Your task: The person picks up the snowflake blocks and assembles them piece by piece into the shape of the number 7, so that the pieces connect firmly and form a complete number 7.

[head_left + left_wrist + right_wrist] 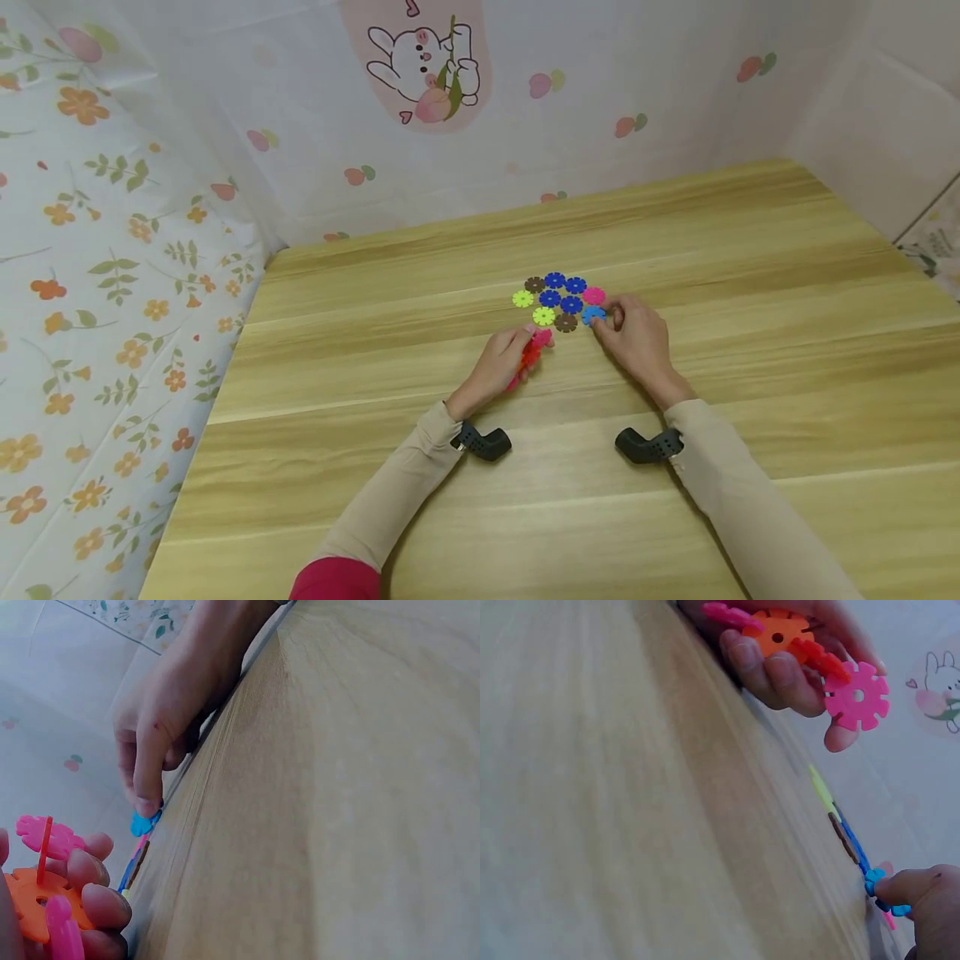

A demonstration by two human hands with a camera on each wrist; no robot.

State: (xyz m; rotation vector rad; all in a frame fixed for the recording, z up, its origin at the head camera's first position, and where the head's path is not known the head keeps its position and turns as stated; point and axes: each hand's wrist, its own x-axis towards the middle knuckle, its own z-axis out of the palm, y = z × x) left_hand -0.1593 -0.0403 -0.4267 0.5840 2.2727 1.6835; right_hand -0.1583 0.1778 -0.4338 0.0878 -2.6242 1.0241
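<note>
The head view looks forward and down from above onto the yellowish wood-grain tabletop (555,508), far enough off to take in both beige-sleeved forearms (393,496), with the white printed fabric backdrop (675,58) across the top. Both wrist views look from low and close along the tabletop, tilted, so it fills the right of the left wrist view and the left of the right wrist view. All three share the left hand (495,367), the right hand (637,337) and the light-blue notched plastic disc (593,314).
</note>
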